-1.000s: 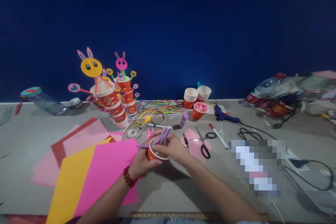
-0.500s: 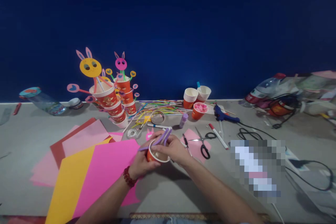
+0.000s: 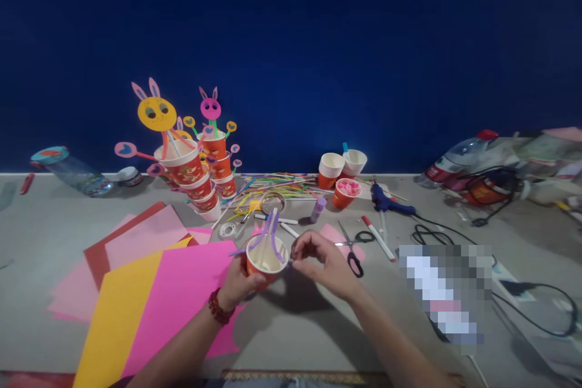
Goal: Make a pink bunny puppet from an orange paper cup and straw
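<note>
My left hand (image 3: 240, 285) wraps round a red paper cup (image 3: 264, 276) with a white rim, tilted so that its inside faces me. Two thin purple strips (image 3: 274, 230) stand up out of the cup, bent like stems. One purple end (image 3: 236, 253) pokes out at the cup's left side, by my left fingers. Just right of the cup, my right hand (image 3: 325, 264) has thumb and fingertips pinched at the short purple end (image 3: 291, 262) that sticks out there. A dark red bead bracelet (image 3: 220, 307) circles my left wrist.
Stacked cup figures with rabbit faces (image 3: 182, 163) stand back left. Coloured sheets (image 3: 177, 309) lie left. Behind the cup are coloured sticks (image 3: 273, 185), tape (image 3: 228, 230) and a glue stick (image 3: 319, 209). Scissors (image 3: 350, 245), a marker (image 3: 379, 238) and a corded glue gun (image 3: 388, 200) lie right.
The cup and my left hand have shifted slightly left. My right hand has left the strips above the cup's opening and moved to its right side. The strips now stand more upright.
</note>
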Motion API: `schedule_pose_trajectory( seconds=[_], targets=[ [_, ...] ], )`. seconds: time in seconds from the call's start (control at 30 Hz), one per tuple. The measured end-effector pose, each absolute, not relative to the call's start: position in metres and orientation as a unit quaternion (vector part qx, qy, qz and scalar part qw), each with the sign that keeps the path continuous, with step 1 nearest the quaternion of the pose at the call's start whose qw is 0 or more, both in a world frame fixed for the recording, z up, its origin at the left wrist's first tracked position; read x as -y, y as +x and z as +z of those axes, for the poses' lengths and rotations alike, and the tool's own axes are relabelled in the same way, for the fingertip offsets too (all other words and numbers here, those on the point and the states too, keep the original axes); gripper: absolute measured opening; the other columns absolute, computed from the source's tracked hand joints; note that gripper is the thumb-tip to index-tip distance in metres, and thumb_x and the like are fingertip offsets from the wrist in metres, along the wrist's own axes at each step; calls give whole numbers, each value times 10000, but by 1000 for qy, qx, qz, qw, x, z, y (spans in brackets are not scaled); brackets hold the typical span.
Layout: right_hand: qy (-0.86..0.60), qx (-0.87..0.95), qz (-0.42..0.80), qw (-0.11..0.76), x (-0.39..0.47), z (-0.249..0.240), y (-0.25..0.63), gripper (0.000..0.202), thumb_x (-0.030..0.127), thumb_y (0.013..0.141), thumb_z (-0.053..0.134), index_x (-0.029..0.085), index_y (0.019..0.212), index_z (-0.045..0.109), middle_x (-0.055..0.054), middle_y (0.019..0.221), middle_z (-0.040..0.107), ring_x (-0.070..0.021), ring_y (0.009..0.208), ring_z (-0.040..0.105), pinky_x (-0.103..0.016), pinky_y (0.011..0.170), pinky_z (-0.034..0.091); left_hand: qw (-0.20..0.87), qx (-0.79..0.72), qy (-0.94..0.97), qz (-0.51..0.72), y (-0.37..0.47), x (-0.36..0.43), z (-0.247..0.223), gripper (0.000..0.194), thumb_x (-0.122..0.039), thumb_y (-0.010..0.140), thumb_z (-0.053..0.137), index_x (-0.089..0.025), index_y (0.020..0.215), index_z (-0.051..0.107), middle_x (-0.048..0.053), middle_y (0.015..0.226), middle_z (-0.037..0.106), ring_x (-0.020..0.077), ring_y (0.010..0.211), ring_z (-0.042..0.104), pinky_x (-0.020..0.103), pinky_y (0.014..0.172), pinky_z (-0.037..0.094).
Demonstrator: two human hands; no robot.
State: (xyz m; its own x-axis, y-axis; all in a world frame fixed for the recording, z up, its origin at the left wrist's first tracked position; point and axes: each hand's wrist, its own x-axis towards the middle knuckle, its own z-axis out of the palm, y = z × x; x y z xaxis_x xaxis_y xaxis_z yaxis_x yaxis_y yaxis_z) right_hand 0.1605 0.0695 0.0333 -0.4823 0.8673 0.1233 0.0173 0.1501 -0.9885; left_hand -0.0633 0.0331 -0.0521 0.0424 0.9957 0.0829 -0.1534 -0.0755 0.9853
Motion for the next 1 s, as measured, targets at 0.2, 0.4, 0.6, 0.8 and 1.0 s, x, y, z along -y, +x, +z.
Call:
schedule_pose_trajectory(
  seconds=[0.2, 0.4, 0.6, 0.8, 1.0],
  targets=[
    [-357, 666, 528, 388, -50, 23, 150, 113, 235, 826, 681, 206, 868, 580, -5, 846, 602, -153, 762, 580, -279, 717, 500, 544, -423, 473, 550, -60, -32, -49, 865, -634, 408, 920, -123, 1073, 707, 137, 981, 773, 313, 902, 713, 415, 838, 585],
    [-333, 656, 549, 397, -50, 17, 151, 81, 204, 829, 634, 206, 881, 571, -3, 842, 577, -144, 745, 552, -262, 680, 474, 543, -414, 447, 578, -58, -29, -44, 829, -535, 453, 942, -139, 1129, 673, 115, 952, 776, 283, 863, 720, 382, 807, 591],
    [-333, 663, 536, 403, -48, 15, 154, 97, 197, 853, 608, 202, 950, 614, -12, 846, 595, -147, 747, 552, -258, 658, 446, 550, -394, 455, 579, -57, -30, -43, 781, -487, 484, 944, -132, 1132, 689, 128, 942, 779, 288, 861, 724, 392, 809, 593],
    [-338, 679, 515, 399, -51, 13, 152, 72, 167, 833, 581, 201, 885, 618, -2, 799, 585, -139, 706, 526, -250, 630, 428, 547, -386, 449, 592, -57, -32, -42, 745, -504, 486, 933, -139, 1097, 711, 120, 919, 783, 268, 814, 723, 362, 751, 599],
    [-330, 684, 512, 401, -51, 14, 153, 143, 214, 845, 655, 207, 981, 612, -10, 869, 608, -148, 782, 583, -272, 729, 496, 544, -395, 445, 592, -59, -32, -44, 574, -454, 516, 922, -124, 956, 758, 111, 860, 784, 246, 767, 719, 320, 709, 594]
  ],
)
